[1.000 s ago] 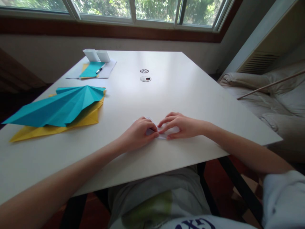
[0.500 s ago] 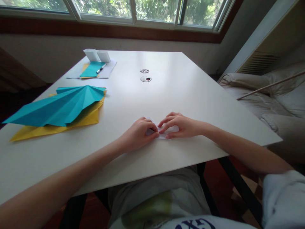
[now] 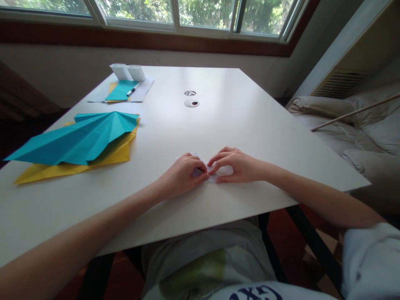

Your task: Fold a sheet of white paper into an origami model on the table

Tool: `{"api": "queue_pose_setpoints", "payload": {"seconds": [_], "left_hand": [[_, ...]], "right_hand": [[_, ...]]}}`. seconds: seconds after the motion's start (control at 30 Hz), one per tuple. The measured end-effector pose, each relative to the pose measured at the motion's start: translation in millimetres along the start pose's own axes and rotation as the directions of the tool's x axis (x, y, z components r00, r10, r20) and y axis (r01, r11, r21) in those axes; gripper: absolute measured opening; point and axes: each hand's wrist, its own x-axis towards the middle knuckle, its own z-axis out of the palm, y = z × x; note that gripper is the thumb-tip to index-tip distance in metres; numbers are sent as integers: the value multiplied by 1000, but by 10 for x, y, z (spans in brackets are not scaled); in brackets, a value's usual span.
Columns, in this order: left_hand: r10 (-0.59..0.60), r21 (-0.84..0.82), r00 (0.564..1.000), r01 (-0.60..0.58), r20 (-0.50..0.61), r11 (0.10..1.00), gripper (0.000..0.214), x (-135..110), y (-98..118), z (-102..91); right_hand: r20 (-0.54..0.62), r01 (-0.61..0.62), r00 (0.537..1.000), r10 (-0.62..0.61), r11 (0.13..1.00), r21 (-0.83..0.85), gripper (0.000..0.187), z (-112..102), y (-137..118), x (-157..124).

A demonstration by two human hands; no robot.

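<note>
A small folded piece of white paper lies on the table near its front edge, mostly covered by my hands. My left hand is closed on it, thumb and fingertips pinching the paper's middle. From the other side my right hand curls over the paper. Its index fingertip presses down close to my left fingertips, and its thumb rests along the lower edge. The fold under my fingers is hard to make out.
On the left of the white table lie a pleated teal paper and a folded yellow paper. Further back are paper sheets, a pen and two white folded pieces. Two round grommets sit mid-table.
My right thumb has shifted slightly left and down along the paper. My left hand keeps its pinch almost unmoved.
</note>
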Motion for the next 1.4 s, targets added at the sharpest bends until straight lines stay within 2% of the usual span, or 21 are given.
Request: {"api": "queue_pose_setpoints", "payload": {"seconds": [0.13, 0.37, 0.8, 1.07, 1.23, 1.3, 1.4], "left_hand": [[-4, 5, 1000, 4, -1, 1000, 11, -2, -6, 0], [2, 20, 1000, -2, 7, 1000, 9, -11, 9, -15], [4, 18, 1000, -4, 5, 1000, 11, -4, 24, -13], [17, 16, 1000, -17, 6, 1000, 11, -3, 5, -15], [32, 30, 999, -32, -1, 999, 10, -25, 13, -29], [37, 39, 999, -37, -8, 999, 10, -33, 14, -27], [42, 46, 999, -41, -9, 998, 9, -40, 11, -19]], "right_hand": [[-1, -11, 1000, 11, 1000, 0, 21, -8, -9, -6], [98, 58, 993, -66, 995, 81, 24, -71, 105, -4], [146, 77, 986, -80, 997, 26, 32, -86, 103, -30], [196, 79, 977, -84, 996, 31, 41, -130, 114, -48], [279, 92, 953, -115, 991, 94, 57, -198, 134, -58], [264, 84, 958, -109, 991, 104, 53, -192, 133, -51], [191, 62, 979, -77, 994, 86, 34, -137, 119, -30]]}}
